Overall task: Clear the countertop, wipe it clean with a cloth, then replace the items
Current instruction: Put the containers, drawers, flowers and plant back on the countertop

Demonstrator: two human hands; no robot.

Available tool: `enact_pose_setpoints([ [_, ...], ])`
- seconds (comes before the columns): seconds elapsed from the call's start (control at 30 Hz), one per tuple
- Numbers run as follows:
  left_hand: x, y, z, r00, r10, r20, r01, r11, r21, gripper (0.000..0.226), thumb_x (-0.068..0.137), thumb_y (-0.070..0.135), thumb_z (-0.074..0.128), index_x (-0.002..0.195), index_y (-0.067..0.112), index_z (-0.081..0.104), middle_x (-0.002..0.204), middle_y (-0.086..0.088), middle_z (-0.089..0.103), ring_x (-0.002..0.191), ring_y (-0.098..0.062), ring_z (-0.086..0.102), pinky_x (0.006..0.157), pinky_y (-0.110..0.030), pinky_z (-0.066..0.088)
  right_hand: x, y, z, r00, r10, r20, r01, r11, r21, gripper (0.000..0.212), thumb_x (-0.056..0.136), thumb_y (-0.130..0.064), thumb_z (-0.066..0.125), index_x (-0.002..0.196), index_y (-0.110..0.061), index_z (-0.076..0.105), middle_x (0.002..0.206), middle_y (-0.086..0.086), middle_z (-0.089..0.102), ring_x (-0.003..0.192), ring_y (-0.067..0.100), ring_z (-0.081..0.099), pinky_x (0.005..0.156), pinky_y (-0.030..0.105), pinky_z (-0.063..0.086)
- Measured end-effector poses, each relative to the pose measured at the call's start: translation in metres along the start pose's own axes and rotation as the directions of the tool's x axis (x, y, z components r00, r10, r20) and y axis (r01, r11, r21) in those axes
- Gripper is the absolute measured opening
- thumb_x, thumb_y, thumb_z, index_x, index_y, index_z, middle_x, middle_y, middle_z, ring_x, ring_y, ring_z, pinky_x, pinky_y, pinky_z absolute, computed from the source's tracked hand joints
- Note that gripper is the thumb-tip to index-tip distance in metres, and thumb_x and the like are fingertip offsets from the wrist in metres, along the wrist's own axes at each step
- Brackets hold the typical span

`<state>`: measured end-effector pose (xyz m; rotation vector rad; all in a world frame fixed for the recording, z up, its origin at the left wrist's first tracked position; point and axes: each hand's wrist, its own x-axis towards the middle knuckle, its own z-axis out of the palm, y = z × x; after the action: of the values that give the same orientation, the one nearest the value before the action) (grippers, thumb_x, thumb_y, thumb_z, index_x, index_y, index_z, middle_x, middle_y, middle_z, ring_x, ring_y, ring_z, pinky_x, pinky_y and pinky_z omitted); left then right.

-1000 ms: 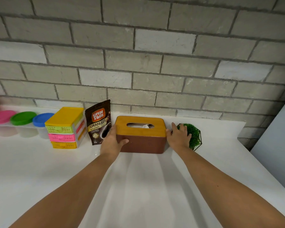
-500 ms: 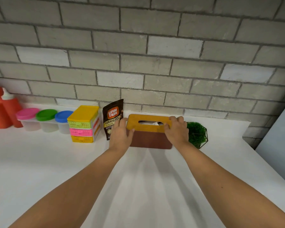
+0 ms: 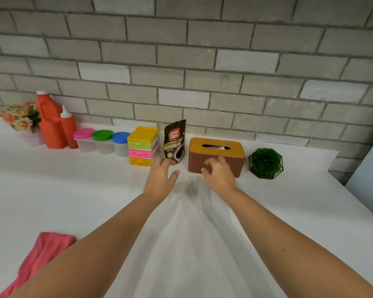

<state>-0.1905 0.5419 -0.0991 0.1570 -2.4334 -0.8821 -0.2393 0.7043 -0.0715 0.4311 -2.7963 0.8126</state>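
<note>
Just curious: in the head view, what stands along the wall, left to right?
Pink flower pot, red plastic jug, pink-lidded tub, green-lidded tub, blue-lidded tub, yellow-topped plastic drawer stack, brown coffee pouch, brown wooden-lidded tissue box, green plant ball in black wire frame.

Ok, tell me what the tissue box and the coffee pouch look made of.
Brown rectangular tissue box: matte body, possibly wood-look plastic or leatherette; tan lid looks like smooth wood or bamboo. Dark brown coffee granules pouch: glossy printed plastic or foil film, judging by its slight sheen.
</note>
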Motion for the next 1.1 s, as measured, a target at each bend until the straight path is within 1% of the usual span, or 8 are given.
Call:
enact_pose_setpoints([
  [0.17,-0.051,-0.014,-0.04,0.993,-0.055,0.103,0.049,0.997,0.063,0.031,0.093,0.023,0.054,0.121,0.011,0.057,0.123,-0.007,0.05,0.11,-0.024,0.051,0.094,-0.029,0.039,-0.043,-0.025,0.008,0.99,-0.087,0.107,0.083,0.996,0.037,0.033,0.094,-0.024,0.05,0.125,-0.014,0.052,0.131,0.008,0.042,0.119,0.027,0.044,0.091,0.036,0.044],
  [0.37,-0.108,-0.053,-0.104,0.958,-0.211,0.193,0.191,0.974,0.12,0.026,0.096,0.013,0.046,0.117,0.008,0.061,0.12,-0.008,0.059,0.109,-0.023,0.055,0.087,-0.018,0.033,-0.099,-0.074,0.035,0.935,-0.222,0.278,0.193,0.973,0.13,0.034,0.094,-0.023,0.051,0.126,-0.015,0.052,0.127,0.007,0.045,0.116,0.023,0.049,0.092,0.033,0.043],
  [0.57,-0.142,-0.109,-0.172,0.875,-0.384,0.294,0.332,0.919,0.213,0.041,0.091,-0.002,0.035,0.122,0.012,0.058,0.134,-0.002,0.053,0.127,-0.019,0.043,0.105,-0.024,0.028,-0.154,-0.135,0.077,0.843,-0.361,0.399,0.279,0.927,0.25,0.036,0.093,-0.021,0.052,0.128,-0.011,0.054,0.127,0.007,0.047,0.118,0.021,0.049,0.098,0.027,0.039],
  [0.67,-0.148,-0.132,-0.194,0.828,-0.365,0.426,0.242,0.918,0.315,0.045,0.091,-0.002,0.036,0.129,0.015,0.054,0.14,-0.002,0.047,0.13,-0.02,0.04,0.109,-0.027,0.027,-0.18,-0.169,0.099,0.813,-0.368,0.451,0.277,0.926,0.256,0.038,0.094,-0.023,0.052,0.129,-0.008,0.054,0.129,0.01,0.047,0.121,0.023,0.046,0.1,0.028,0.037],
  [0.77,-0.152,-0.151,-0.205,0.769,-0.306,0.561,0.117,0.931,0.347,0.049,0.094,0.004,0.035,0.135,0.028,0.048,0.147,-0.002,0.039,0.134,-0.022,0.035,0.113,-0.033,0.025,-0.204,-0.203,0.125,0.799,-0.313,0.513,0.242,0.949,0.203,0.042,0.092,-0.03,0.054,0.125,-0.003,0.056,0.126,0.015,0.046,0.119,0.029,0.045,0.1,0.033,0.039],
  [0.87,-0.153,-0.16,-0.211,0.733,-0.263,0.627,-0.033,0.907,0.419,0.06,0.093,0.002,0.032,0.143,0.034,0.031,0.153,-0.003,0.025,0.135,-0.027,0.026,0.114,-0.039,0.022,-0.223,-0.236,0.147,0.796,-0.163,0.583,0.143,0.986,0.08,0.071,0.085,-0.051,0.058,0.137,-0.005,0.04,0.136,0.012,0.034,0.123,0.028,0.038,0.098,0.036,0.04],
  [0.93,-0.151,-0.164,-0.214,0.737,-0.219,0.64,-0.124,0.886,0.446,0.062,0.093,0.004,0.034,0.144,0.039,0.026,0.15,-0.001,0.028,0.127,-0.027,0.03,0.109,-0.038,0.028,-0.227,-0.254,0.158,0.822,-0.046,0.567,0.056,0.998,0.0,0.086,0.08,-0.057,0.061,0.143,-0.009,0.027,0.143,0.009,0.027,0.126,0.026,0.032,0.098,0.034,0.039],
  [1.1,-0.139,-0.179,-0.222,0.733,-0.142,0.665,-0.229,0.869,0.439,0.054,0.091,0.016,0.047,0.139,0.037,0.036,0.128,-0.005,0.043,0.114,-0.026,0.041,0.096,-0.036,0.037,-0.221,-0.279,0.181,0.882,-0.022,0.471,0.04,0.999,-0.028,0.052,0.09,-0.034,0.052,0.135,-0.011,0.041,0.137,0.014,0.033,0.121,0.03,0.04,0.094,0.034,0.043],
])
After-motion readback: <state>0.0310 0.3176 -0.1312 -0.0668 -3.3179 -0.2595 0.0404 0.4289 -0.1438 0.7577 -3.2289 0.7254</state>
